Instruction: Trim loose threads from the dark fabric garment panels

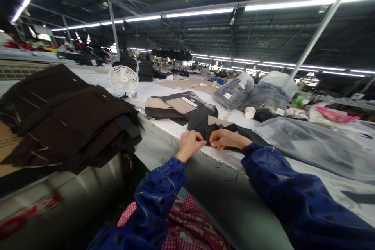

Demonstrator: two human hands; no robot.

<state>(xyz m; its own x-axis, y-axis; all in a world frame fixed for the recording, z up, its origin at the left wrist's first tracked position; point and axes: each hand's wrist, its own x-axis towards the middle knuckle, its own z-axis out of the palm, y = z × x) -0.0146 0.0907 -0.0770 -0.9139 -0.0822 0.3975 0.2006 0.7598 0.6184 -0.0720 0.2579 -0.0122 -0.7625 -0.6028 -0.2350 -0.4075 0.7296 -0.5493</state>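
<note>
Dark fabric (pixel 198 120) lies at the front edge of the white table, with a beige piece (pixel 218 121) showing on it. My left hand (pixel 191 143) pinches the fabric near the table's edge, thumb and finger together. Close beside it on the right, my right hand (pixel 224 139) is closed on the same cloth, fingertips bent inward. The two hands nearly meet. What exactly lies between the fingertips is too small to make out. Just behind is a stack of dark cut pieces (pixel 166 114) with beige pieces and a white strip (pixel 189 102) on top.
A large pile of dark brown cloth pieces (pixel 73 121) stands at the left. A small white fan (pixel 123 79) is behind it. Plastic-wrapped bundles (pixel 265 91), a white cup (pixel 250 113) and a clear plastic sheet (pixel 316 144) lie to the right on the table.
</note>
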